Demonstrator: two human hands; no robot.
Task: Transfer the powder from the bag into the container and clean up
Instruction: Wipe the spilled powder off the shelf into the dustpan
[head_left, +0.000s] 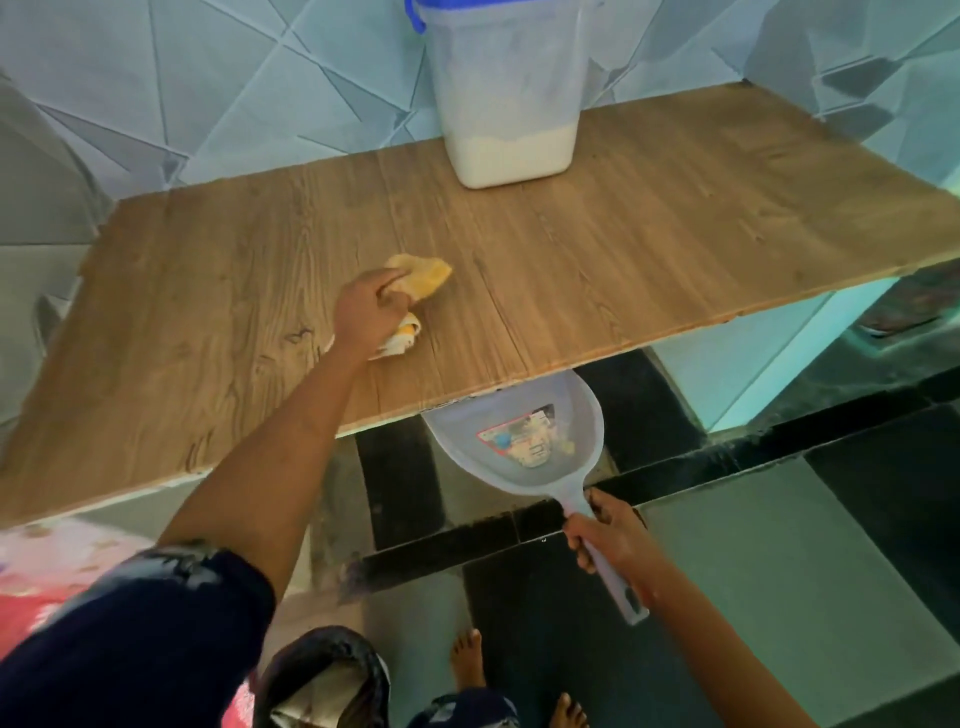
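Holding dustpan (524, 431) under table (675, 234) edge

1. A red-edged printed sticker (521, 439) sits inside the pale dustpan (571, 415), but its print is too blurred to read.
2. No readable words or numbers on the container (506, 104).

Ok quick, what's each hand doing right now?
Left hand: closed on the crumpled yellow cloth, pressed on the wooden tabletop.
Right hand: closed on the handle of the pale blue plastic dustpan.
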